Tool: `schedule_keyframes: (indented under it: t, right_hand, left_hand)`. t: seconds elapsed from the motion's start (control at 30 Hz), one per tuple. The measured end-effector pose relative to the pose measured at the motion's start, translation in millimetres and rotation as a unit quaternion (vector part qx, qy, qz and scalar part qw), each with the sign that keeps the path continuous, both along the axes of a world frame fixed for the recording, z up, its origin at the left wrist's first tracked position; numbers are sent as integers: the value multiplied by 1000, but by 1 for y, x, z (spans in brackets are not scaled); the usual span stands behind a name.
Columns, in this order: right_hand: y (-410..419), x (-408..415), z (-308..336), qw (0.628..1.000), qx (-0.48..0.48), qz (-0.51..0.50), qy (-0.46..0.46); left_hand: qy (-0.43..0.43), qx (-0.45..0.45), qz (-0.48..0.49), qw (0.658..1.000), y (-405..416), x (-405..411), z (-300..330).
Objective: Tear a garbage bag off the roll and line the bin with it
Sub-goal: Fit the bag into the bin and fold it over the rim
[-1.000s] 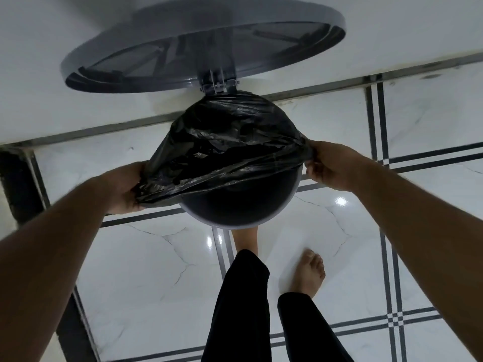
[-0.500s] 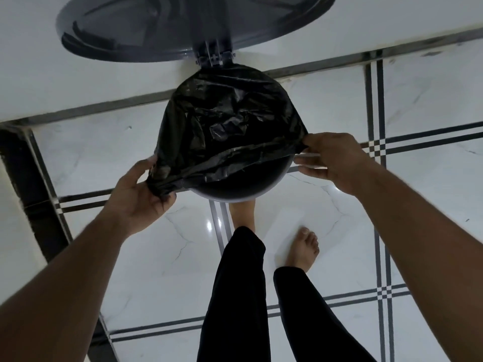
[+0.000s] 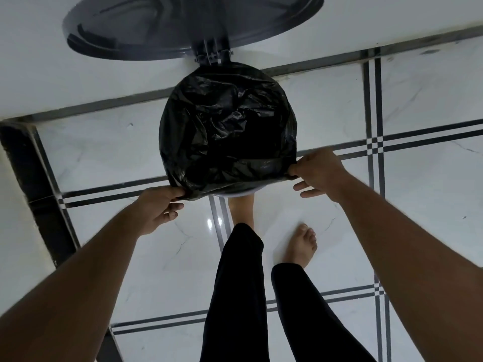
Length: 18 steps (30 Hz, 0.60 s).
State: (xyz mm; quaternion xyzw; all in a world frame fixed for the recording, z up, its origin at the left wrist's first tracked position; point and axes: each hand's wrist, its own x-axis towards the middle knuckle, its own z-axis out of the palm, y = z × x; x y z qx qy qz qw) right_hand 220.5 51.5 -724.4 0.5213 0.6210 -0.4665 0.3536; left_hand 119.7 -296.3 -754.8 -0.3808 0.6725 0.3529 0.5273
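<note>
Left hand (image 3: 159,205) and right hand (image 3: 320,172) each pinched the crinkled black plastic garbage bag (image 3: 227,129); its hem should be drawn evenly under the round grey bin's near rim (image 3: 235,193) without tearing.

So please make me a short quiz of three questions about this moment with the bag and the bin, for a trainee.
1. True or false: the lid of the bin stands open.
2. Which hands pinch the edge of the black garbage bag? A) only the left hand B) only the right hand C) both hands
3. Fill in: the part of the bin's rim that the bag leaves bare is on the side ____ to the person.

Key:
1. True.
2. C: the left hand and the right hand each pinch the near edge.
3. Nearest.
</note>
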Motion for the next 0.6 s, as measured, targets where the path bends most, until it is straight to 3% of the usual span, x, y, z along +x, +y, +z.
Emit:
schedule_keyframes:
  t: [0.13,0.27,0.4,0.47,0.6]
  right_hand:
    - [-7,1,-18,999,23,39,-6]
    - [-5,0,-35,998,58,11,-1]
    - [-2,-3,-42,995,87,-42,8]
    - [1,-3,-39,994,41,-98,17]
    - [7,1,-15,979,-114,-162,38]
  left_hand:
    - [20,-47,-199,979,11,3,-7]
    - [54,-126,-243,960,16,-3,-24]
    - [98,-241,-322,910,12,-4,-41]
    - [97,-212,-311,921,16,-2,-44]
    - [108,-145,-173,968,26,13,-31]
